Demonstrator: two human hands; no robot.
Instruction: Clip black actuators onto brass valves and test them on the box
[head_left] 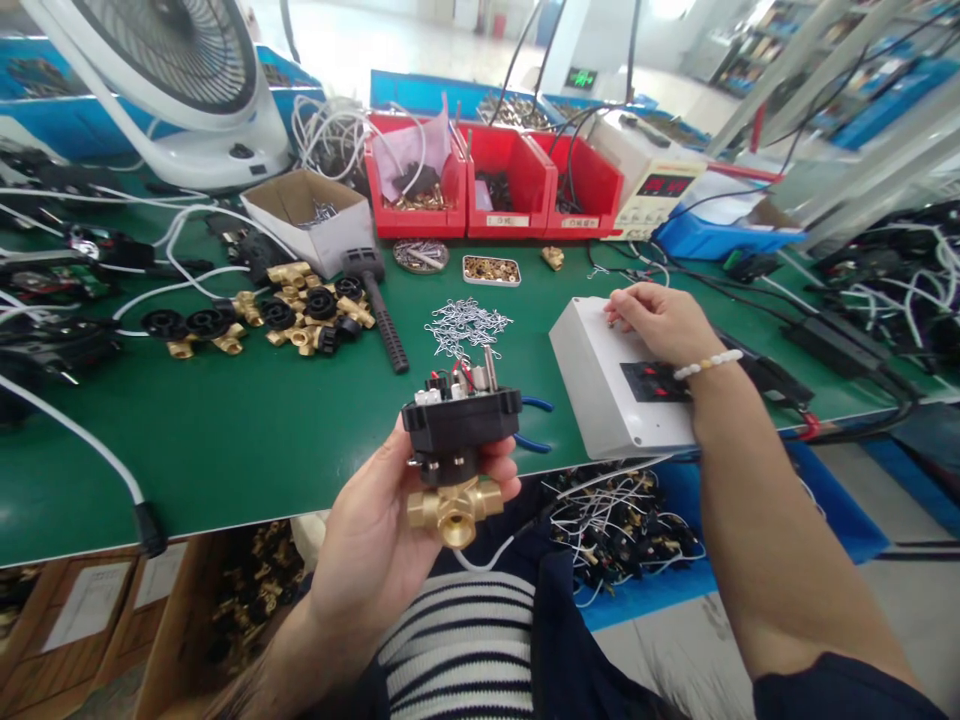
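My left hand [390, 510] is closed around a motorized valve [459, 430], held upright above the table's front edge. Its brass three-port body [456, 512] points down, and the black actuator housing on top is uncovered, showing white connectors, red wires and a metal shaft. A white cable hangs below it. On the far end of a light grey control box [592, 380], my right hand [652, 318] pinches a small metal toggle switch, mostly hidden by the fingers. Blue-handled pliers [534, 442] lie partly behind the valve. Beyond them is a pile of metal clips [466, 328].
Brass valve bodies with black collars [311, 310] and a black-handled tool [386, 325] lie left of centre. Red bins [510, 215], a small tray of brass parts [491, 270], a power supply [652, 185] and a fan [187, 90] stand behind. Cables cross both sides.
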